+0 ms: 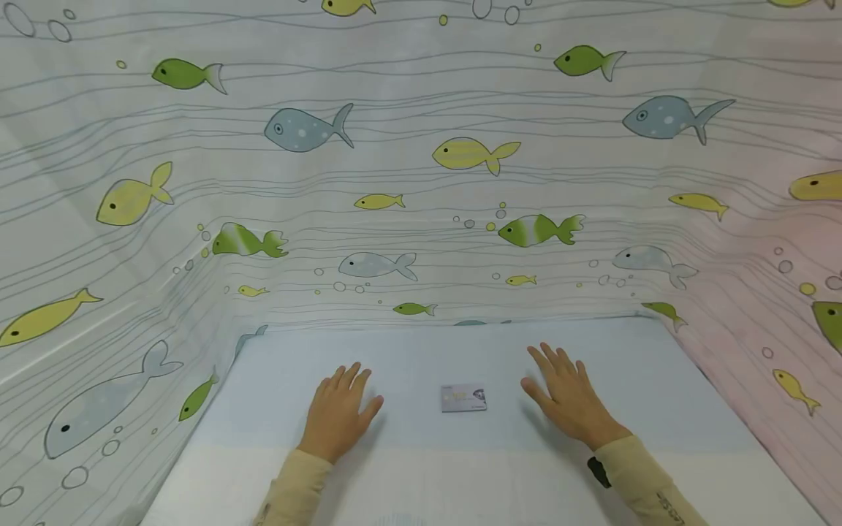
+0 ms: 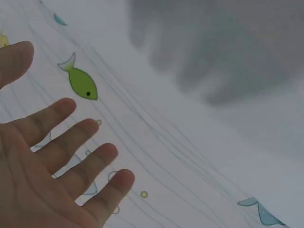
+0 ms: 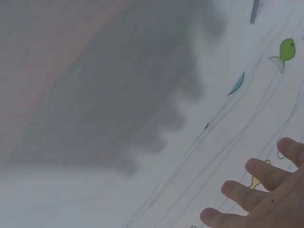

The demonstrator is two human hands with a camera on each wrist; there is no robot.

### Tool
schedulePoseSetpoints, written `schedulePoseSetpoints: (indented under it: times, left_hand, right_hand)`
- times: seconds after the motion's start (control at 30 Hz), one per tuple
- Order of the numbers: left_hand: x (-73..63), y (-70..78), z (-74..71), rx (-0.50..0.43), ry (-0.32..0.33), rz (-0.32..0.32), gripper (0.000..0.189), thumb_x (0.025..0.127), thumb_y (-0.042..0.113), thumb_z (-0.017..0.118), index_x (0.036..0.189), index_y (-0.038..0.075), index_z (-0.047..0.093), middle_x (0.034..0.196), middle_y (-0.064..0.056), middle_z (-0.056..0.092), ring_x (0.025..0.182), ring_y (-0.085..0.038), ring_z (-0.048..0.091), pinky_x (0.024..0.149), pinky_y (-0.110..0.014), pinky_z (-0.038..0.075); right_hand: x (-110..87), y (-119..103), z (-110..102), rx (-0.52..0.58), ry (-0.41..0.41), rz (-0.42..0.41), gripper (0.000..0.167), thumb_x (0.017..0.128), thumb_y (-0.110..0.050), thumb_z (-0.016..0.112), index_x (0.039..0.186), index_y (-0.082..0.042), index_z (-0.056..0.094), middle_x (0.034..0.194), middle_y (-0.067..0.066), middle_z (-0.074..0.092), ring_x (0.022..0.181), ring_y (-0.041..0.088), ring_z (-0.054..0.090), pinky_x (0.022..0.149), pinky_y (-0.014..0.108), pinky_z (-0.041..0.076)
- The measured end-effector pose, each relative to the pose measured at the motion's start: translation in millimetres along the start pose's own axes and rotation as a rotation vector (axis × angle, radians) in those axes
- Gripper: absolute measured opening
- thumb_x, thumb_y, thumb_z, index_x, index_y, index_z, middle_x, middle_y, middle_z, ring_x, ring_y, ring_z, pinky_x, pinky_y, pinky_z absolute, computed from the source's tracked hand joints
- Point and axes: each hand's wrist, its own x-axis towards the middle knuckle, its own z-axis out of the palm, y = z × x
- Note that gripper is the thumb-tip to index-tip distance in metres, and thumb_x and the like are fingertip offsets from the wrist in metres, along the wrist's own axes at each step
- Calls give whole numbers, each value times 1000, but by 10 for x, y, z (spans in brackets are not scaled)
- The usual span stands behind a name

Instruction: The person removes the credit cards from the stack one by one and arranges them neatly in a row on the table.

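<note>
A small flat box or card (image 1: pixel 463 398), pale grey-violet with faint print and a dark pattern at its right end, lies on the white table (image 1: pixel 421 482) between the two hands. To its left, my left hand (image 1: pixel 338 413) hovers with fingers spread and thumb out, holding nothing. On the other side my right hand (image 1: pixel 569 398) is held likewise, its fingers fanned and pointing away. In the left wrist view the palm and fingers (image 2: pixel 78 180) show bare. Separated fingers (image 3: pixel 268 175) also appear in the right wrist view. Both hands throw blurred shadows onto the tabletop.
A white fabric curtain (image 1: pixel 421 109) printed with fish and wavy lines encloses the table at the back and both sides. Sand-coloured sleeves cover the forearms, and a dark strap (image 1: pixel 598 472) shows at the right wrist.
</note>
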Motion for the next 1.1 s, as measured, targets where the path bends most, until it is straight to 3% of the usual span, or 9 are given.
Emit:
schedulePoseSetpoints:
  times: [0.17, 0.33, 0.7, 1.1]
  left_hand:
    - [96, 152, 97, -84, 91, 136, 43, 89, 33, 79, 121, 6, 70, 129, -17, 65, 121, -43, 59, 98, -58, 47]
    - [183, 246, 197, -168, 83, 213, 34, 88, 32, 79, 114, 10, 73, 125, -11, 68, 118, -35, 61, 95, -54, 49]
    - [373, 467, 410, -166, -92, 328, 25, 91, 37, 76, 110, 21, 76, 128, -1, 68, 121, -26, 59, 99, -48, 49]
    - [508, 581, 652, -106, -187, 371, 28, 91, 43, 75, 110, 23, 77, 126, 3, 69, 119, -22, 60, 97, -43, 50]
  right_hand:
    - [-18, -22, 38, 2, -22, -17, 69, 104, -52, 48, 158, -11, 34, 163, 20, 27, 149, 49, 18, 112, 73, 9]
    - [-11, -69, 76, -20, -14, -65, 67, 104, -51, 50, 156, -10, 38, 162, 17, 31, 148, 46, 23, 113, 72, 13]
    - [74, -210, 239, -27, 45, -310, 46, 97, -29, 71, 139, -14, 60, 146, 10, 54, 136, 38, 47, 110, 57, 37]
    - [237, -327, 488, -154, -92, -422, 40, 96, -29, 72, 132, -14, 66, 143, 11, 58, 130, 39, 54, 106, 56, 41]
